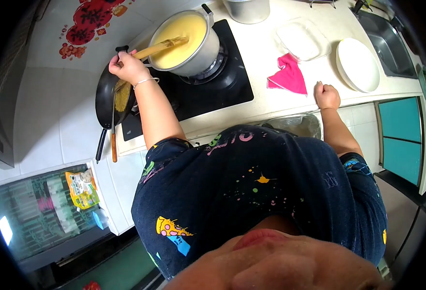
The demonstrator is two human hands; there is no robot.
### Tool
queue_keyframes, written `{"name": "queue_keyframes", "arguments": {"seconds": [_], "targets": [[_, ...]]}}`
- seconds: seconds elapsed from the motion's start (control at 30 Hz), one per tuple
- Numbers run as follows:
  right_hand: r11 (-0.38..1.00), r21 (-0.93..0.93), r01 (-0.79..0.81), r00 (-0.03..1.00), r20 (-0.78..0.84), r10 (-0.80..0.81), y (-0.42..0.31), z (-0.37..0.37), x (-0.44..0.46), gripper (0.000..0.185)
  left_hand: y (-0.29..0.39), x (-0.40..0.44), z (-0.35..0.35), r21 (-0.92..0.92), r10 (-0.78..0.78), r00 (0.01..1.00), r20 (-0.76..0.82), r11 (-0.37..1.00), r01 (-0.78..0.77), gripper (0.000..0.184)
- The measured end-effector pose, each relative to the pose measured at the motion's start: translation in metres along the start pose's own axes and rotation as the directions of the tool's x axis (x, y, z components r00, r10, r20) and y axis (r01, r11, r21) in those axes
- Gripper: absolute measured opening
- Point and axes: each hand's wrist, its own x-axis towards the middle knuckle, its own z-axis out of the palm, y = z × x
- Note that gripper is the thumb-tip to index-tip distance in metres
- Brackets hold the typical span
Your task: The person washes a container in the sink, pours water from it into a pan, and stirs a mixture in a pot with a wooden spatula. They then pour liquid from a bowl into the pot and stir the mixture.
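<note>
My left hand (128,69), with a bracelet at the wrist, is closed around the handle of a wooden spatula (162,47). The spatula slants into a metal pot (196,60) of thick pale-yellow liquid (177,54), so its far end is partly hidden. This pot stands on a burner of the black gas stove (234,72). My right hand (328,96) rests as a loose fist at the counter's front edge, and nothing shows in it. Close by lie a bright pink cloth (290,76) and a white oval bowl (358,65).
A black frying pan (104,99) with yellow-brown food and a wooden-handled utensil (114,145) sits left of the pot. Behind the cloth is a clear rectangular container (302,39). Another metal pot (248,10) stands at the back. The sink (387,43) is far right.
</note>
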Motion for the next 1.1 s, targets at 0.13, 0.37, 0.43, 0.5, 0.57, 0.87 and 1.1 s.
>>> {"name": "queue_keyframes", "arguments": {"seconds": [0.13, 0.37, 0.43, 0.5, 0.57, 0.87, 1.1], "targets": [[1.000, -0.010, 0.000, 1.000, 0.011, 0.000, -0.002, -0.003, -0.001, 0.040, 0.029, 0.005, -0.007, 0.059, 0.031, 0.996, 0.088, 0.998, -0.037, 0.021], [1.000, -0.019, 0.000, 1.000, 0.006, 0.000, -0.003, -0.002, -0.002, 0.040, -0.005, -0.009, -0.007, 0.009, 0.035, 0.999, 0.004, 0.999, -0.035, 0.020], [0.999, -0.035, -0.008, 1.000, -0.005, 0.008, -0.002, 0.000, -0.001, 0.040, 0.012, -0.006, -0.011, 0.001, 0.010, 0.996, 0.087, 1.000, -0.010, 0.019], [0.999, -0.041, -0.013, 1.000, 0.000, 0.013, -0.002, 0.000, -0.001, 0.040, 0.029, 0.001, -0.018, 0.075, 0.122, 0.988, 0.098, 0.989, -0.130, 0.017], [0.999, -0.044, -0.024, 1.000, 0.000, 0.024, -0.004, -0.001, -0.002, 0.040, 0.038, 0.001, -0.018, 0.183, 0.194, 0.981, 0.004, 0.964, -0.191, 0.017], [0.997, -0.048, -0.052, 0.999, -0.004, 0.052, -0.006, -0.003, -0.004, 0.039, 0.031, 0.016, -0.025, 0.097, 0.072, 0.991, 0.117, 0.992, -0.083, 0.020], [0.997, -0.035, -0.069, 0.997, 0.023, 0.070, -0.002, 0.000, 0.001, 0.039, -0.015, 0.015, -0.022, -0.077, -0.086, 0.989, 0.121, 0.992, 0.095, 0.025]]}}
